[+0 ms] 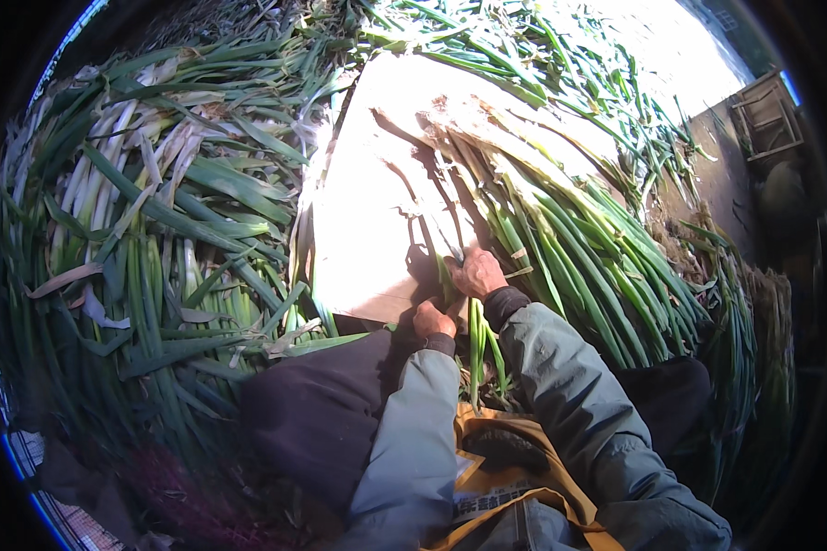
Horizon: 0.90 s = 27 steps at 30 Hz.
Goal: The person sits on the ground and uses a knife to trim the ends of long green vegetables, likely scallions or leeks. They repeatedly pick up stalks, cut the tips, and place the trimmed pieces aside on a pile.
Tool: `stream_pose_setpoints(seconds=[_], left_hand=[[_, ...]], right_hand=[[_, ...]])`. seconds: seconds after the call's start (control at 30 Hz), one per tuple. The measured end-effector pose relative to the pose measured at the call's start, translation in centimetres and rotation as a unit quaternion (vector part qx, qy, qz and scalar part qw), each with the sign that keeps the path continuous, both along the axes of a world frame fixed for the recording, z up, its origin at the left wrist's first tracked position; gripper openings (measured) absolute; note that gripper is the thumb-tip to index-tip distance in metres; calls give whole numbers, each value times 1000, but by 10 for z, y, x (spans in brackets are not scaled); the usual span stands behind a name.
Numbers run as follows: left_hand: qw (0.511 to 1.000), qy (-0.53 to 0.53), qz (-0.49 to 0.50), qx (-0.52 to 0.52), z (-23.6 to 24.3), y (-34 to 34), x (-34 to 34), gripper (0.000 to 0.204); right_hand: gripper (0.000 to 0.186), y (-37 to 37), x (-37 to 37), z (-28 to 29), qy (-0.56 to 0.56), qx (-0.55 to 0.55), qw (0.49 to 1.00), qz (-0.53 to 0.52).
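Near the front edge of the pale board, my right hand [479, 274] is closed round a green onion [477, 335]. Its green leaves hang down below my wrist, between my forearms. My left hand [434, 319] is just to the left and a little nearer to me, with its fingers curled closed. What those fingers grip is hidden. To the right of my right hand lies a large pile of green onions [560, 220], their brown, rooty ends on the board and their leaves reaching toward me.
The board [368, 220] is glaring in sunlight. A high heap of green onions [156, 211] fills the left side. More green onions [560, 55] lie at the far side. At the far right stands a wooden crate [768, 115]. A yellow-orange bag or apron [560, 468] covers my lap.
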<state>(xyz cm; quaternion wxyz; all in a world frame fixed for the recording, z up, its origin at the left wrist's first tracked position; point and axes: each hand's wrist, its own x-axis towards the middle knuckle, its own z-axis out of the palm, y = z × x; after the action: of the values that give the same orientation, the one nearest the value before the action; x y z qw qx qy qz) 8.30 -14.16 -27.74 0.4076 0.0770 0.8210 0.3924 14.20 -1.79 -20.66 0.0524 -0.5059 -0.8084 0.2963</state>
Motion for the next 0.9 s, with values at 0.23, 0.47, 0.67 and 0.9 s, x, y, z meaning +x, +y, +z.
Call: stream_pose_setpoints(seconds=[0.23,0.47,0.67,0.9], left_hand=[[997,-33,-70,-20,10,12,13,37],[990,116,-68,-32,10,-8,4,36],[990,38,-130,-30,34,8,9,21],[987,126,-103,-11,-9,-6,7,37]], right_hand=[[42,46,1,-32,-78,68,992,74],[39,-7,19,26,47,-41,997,-45],[39,-30,73,9,-43,-55,993,-90],[40,23,18,0,-13,-1,999,-37]])
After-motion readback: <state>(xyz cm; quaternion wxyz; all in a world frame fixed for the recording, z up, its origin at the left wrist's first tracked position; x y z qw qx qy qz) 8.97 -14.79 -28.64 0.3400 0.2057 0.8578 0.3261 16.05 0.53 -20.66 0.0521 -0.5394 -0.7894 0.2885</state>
